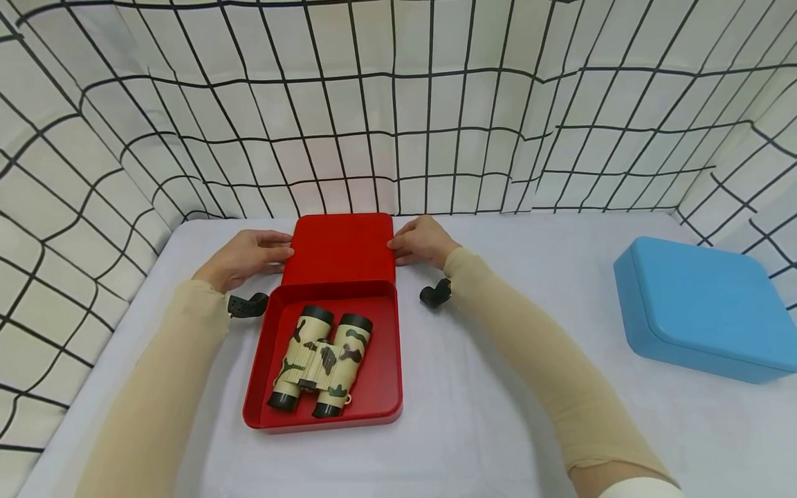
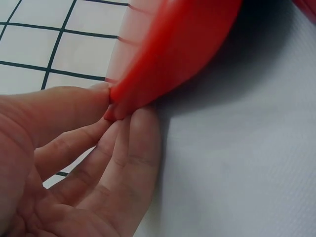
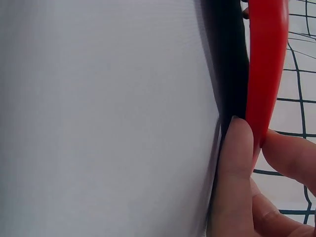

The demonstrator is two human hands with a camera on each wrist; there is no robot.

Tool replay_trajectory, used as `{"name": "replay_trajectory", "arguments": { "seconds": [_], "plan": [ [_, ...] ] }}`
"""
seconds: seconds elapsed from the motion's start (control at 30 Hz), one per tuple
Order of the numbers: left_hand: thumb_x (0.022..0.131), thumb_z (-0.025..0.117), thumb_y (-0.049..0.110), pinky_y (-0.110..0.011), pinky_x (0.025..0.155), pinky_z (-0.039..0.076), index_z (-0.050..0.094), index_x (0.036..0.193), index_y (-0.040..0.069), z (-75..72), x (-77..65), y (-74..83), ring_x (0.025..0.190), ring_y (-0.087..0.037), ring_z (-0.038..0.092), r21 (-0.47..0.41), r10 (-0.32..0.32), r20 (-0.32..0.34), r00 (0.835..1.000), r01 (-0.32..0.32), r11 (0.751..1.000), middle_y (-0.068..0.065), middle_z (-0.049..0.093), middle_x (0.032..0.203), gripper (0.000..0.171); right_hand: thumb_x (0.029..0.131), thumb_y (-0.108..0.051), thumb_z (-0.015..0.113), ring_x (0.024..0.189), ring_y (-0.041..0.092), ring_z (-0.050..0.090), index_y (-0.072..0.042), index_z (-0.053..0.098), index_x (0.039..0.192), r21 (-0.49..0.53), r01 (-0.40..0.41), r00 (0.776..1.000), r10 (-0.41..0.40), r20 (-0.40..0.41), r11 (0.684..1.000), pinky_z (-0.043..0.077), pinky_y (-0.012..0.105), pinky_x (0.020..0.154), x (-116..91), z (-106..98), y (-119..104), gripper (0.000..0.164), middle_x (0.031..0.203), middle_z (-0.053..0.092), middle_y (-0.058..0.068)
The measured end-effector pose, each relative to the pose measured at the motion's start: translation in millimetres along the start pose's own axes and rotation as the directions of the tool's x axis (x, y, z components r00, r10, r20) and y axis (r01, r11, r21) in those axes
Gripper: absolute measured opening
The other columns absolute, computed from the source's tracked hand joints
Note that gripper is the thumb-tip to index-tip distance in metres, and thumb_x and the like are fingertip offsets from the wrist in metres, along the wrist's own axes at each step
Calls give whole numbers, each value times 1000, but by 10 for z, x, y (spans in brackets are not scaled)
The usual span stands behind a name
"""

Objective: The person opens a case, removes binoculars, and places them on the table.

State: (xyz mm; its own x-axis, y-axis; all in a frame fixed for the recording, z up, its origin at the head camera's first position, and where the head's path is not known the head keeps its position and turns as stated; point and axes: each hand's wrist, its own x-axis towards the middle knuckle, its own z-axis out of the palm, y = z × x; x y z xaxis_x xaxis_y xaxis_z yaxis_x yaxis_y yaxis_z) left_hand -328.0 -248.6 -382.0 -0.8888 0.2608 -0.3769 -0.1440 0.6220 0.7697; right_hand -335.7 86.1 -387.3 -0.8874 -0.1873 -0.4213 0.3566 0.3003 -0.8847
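A red box (image 1: 387,366) sits on the white tabletop, holding camouflage-patterned binoculars (image 1: 319,363) that lie slightly slanted inside. Its red lid (image 1: 342,249) is raised off the box and adjoins the back rim in the head view. On the lid's left edge, my left hand (image 1: 244,257) pinches with thumb and fingers. The left wrist view shows the thumb above the lid's corner (image 2: 173,59) and the fingers beneath it. My right hand (image 1: 426,242) pinches the opposite edge. In the right wrist view, the lid's rim (image 3: 266,64) runs between thumb and fingers (image 3: 234,182).
A closed blue box (image 1: 710,304) stands at the right side of the table. White walls with a black grid pattern (image 1: 373,111) rise behind the table and on both sides. Small black devices (image 1: 248,305) are fixed at both wrists over beige sleeves (image 1: 535,353).
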Motion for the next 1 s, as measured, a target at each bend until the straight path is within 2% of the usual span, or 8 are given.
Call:
{"name": "replay_trajectory", "arguments": {
  "seconds": [0.17, 0.33, 0.53, 0.77, 1.0],
  "plan": [
    [107, 55, 29, -45, 111, 49, 34, 159, 1, 1, -7, 21, 134, -35, 57, 39, 22, 2, 1000, -23, 999, -26, 47, 156, 63, 97, -13, 71, 86, 20, 71, 2, 66, 124, -44, -20, 1000, 19, -8, 999, 63, 31, 86, -14, -3, -27, 31, 113, 70, 15],
    [107, 55, 29, -49, 114, 48, 36, 159, 2, 15, -9, 30, 132, -36, 59, 68, 10, -5, 1000, -10, 998, -24, 50, 155, 61, 97, -15, 71, 88, 20, 73, -1, 67, 123, -96, -30, 1000, 29, -8, 995, 62, 30, 88, -20, -5, -44, 30, 116, 71, 15],
    [107, 56, 27, -51, 114, 47, 36, 158, 1, 27, -26, 37, 133, -38, 59, 74, 8, -9, 1000, -7, 997, -25, 49, 155, 61, 96, -11, 71, 78, 16, 72, 1, 68, 118, -156, 1, 1000, -3, -14, 988, 63, 27, 79, -13, 8, -27, 26, 105, 72, 13],
    [107, 56, 25, -50, 114, 47, 35, 159, 2, 35, -40, 76, 134, -37, 58, 89, 5, -13, 1000, -4, 996, -25, 51, 154, 61, 96, -6, 69, 74, 15, 69, 4, 65, 120, -126, 15, 999, -19, -26, 992, 63, 25, 73, -35, 10, -12, 26, 99, 70, 12],
    [106, 56, 25, -55, 116, 45, 36, 157, -1, 52, -44, 91, 132, -39, 58, 130, -6, -26, 1000, 9, 991, -27, 50, 153, 61, 96, -8, 69, 79, 15, 69, 3, 64, 122, -153, 15, 1000, -15, -2, 988, 63, 27, 80, -45, 5, -1, 29, 103, 71, 12]
  ]
}}
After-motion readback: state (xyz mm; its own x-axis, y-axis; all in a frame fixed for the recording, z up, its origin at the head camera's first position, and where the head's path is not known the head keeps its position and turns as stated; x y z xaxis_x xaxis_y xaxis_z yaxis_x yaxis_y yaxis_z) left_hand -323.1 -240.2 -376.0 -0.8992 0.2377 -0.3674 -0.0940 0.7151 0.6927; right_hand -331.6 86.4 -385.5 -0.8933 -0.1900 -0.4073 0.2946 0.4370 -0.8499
